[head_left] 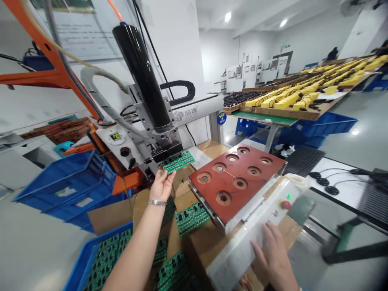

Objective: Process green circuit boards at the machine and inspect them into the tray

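Observation:
My left hand [161,185], a metal bracelet at its wrist, is stretched forward and pinches the near edge of a green circuit board panel [178,161]. The panel lies under the black cylinder head [142,76] of a bench machine. My right hand [273,252] rests with fingers spread flat on the machine's white front panel [242,242], below a red button [285,204] and a small green light [288,196]. Between the hands sits a red fixture plate [239,180] with several round holes.
More green boards [192,218] lie on brown cardboard beside the plate, and a blue crate [103,258] at the lower left holds several. Blue bins [66,186] stand at left. Long tables with yellow parts [303,95] run at the back right. Black round parts with cables [323,182] lie at right.

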